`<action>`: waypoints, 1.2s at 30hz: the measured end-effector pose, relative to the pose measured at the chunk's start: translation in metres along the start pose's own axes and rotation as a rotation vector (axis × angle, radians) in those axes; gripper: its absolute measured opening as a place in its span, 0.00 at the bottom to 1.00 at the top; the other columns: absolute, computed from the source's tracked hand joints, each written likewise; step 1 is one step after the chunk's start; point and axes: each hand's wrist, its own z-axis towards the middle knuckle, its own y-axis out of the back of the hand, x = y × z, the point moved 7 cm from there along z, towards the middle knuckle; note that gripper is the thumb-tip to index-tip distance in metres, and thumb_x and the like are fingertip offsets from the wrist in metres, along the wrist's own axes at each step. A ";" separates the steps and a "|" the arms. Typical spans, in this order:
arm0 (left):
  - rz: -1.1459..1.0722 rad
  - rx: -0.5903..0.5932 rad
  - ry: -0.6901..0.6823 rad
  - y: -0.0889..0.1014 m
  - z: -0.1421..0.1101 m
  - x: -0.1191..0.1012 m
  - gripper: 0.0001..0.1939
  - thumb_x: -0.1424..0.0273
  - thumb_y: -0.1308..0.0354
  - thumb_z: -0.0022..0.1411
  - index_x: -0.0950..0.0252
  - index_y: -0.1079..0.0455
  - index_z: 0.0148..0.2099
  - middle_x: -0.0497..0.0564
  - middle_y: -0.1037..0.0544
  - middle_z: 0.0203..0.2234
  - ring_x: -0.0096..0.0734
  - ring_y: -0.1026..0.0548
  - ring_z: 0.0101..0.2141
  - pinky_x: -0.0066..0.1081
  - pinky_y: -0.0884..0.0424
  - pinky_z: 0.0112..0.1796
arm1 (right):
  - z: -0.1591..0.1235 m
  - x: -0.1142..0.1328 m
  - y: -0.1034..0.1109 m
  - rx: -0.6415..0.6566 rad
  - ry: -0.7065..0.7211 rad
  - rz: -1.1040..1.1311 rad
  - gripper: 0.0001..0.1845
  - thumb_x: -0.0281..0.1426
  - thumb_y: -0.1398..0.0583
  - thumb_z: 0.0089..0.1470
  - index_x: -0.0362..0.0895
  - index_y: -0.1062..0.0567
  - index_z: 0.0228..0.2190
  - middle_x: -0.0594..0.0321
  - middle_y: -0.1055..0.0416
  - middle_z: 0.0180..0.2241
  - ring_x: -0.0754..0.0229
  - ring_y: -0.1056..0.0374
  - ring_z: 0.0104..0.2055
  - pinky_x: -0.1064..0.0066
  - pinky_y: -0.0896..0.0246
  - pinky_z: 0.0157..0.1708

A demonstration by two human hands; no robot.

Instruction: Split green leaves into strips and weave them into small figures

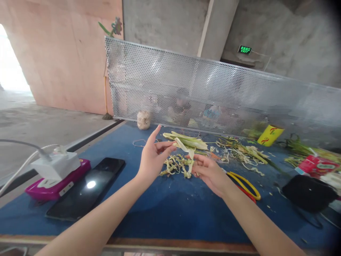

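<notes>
Strip of pale leaf (pixel 182 145) pinched between two bare hands at a blue table (pixel 160 217)

So the left hand (pixel 151 156) has the upper end of the strip nipped between thumb and fingertip, and the other thumb-side digit sticks up and away. The right hand (pixel 211 174) has its fingers drawn in close around the lower part, where the strip bends and hangs down. Right behind that is a knotty, open woven piece (pixel 174 165) in the same pale stuff. Can't tell if the right fingertips touch that one too.

Just beyond the hands lies a bundle of flat pale-green leaves (pixel 197 141), with messy scraps (pixel 247 156) to the right of it. A tool with yellow and red handles (pixel 247 185) sits partly behind the right forearm.

Left side is the tech corner: black phone (pixel 87 188) with a light glaring off it, next to a magenta power strip (pixel 50 186) with a white charger (pixel 57 165) plugged in. Far right has a red carton (pixel 317 165), a black pouch (pixel 309 192) and a tilted yellow container (pixel 270 135). A whitish lump (pixel 144 120) stands by the perforated metal screen (pixel 160 71) along the back, with blurry shapes behind it.
</notes>
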 end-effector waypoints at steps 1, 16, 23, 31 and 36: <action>0.024 -0.008 -0.032 0.002 0.001 -0.004 0.40 0.70 0.39 0.51 0.64 0.54 0.62 0.52 0.21 0.33 0.33 0.24 0.37 0.35 0.30 0.43 | 0.007 -0.001 -0.003 0.000 -0.007 0.014 0.17 0.29 0.41 0.39 0.42 0.32 0.36 0.73 0.42 0.18 0.68 0.46 0.21 0.74 0.53 0.23; 0.586 0.305 -0.474 -0.027 -0.018 -0.012 0.21 0.75 0.48 0.59 0.61 0.44 0.54 0.46 0.22 0.35 0.24 0.25 0.38 0.27 0.30 0.43 | 0.031 0.002 -0.009 0.030 0.248 -0.313 0.08 0.27 0.44 0.43 0.44 0.32 0.30 0.72 0.45 0.17 0.67 0.47 0.19 0.74 0.50 0.20; 0.758 0.225 -0.494 -0.023 -0.009 -0.010 0.22 0.74 0.46 0.58 0.62 0.42 0.55 0.49 0.21 0.34 0.28 0.25 0.38 0.31 0.29 0.41 | 0.025 0.017 0.005 -0.053 0.367 -0.510 0.08 0.31 0.40 0.45 0.44 0.28 0.32 0.66 0.38 0.25 0.65 0.42 0.24 0.72 0.45 0.24; 0.793 0.247 -0.534 -0.026 -0.012 -0.014 0.21 0.74 0.45 0.57 0.61 0.41 0.53 0.47 0.21 0.33 0.29 0.26 0.40 0.33 0.31 0.46 | 0.022 0.020 0.001 0.035 0.352 -0.554 0.04 0.30 0.39 0.46 0.44 0.25 0.29 0.64 0.30 0.25 0.65 0.40 0.24 0.71 0.41 0.25; 0.684 0.279 -0.407 -0.027 -0.012 -0.006 0.23 0.74 0.46 0.58 0.62 0.44 0.56 0.47 0.21 0.33 0.27 0.24 0.36 0.29 0.28 0.41 | 0.023 0.017 0.000 0.081 0.316 -0.442 0.06 0.30 0.41 0.48 0.45 0.25 0.32 0.64 0.30 0.25 0.64 0.39 0.23 0.70 0.42 0.23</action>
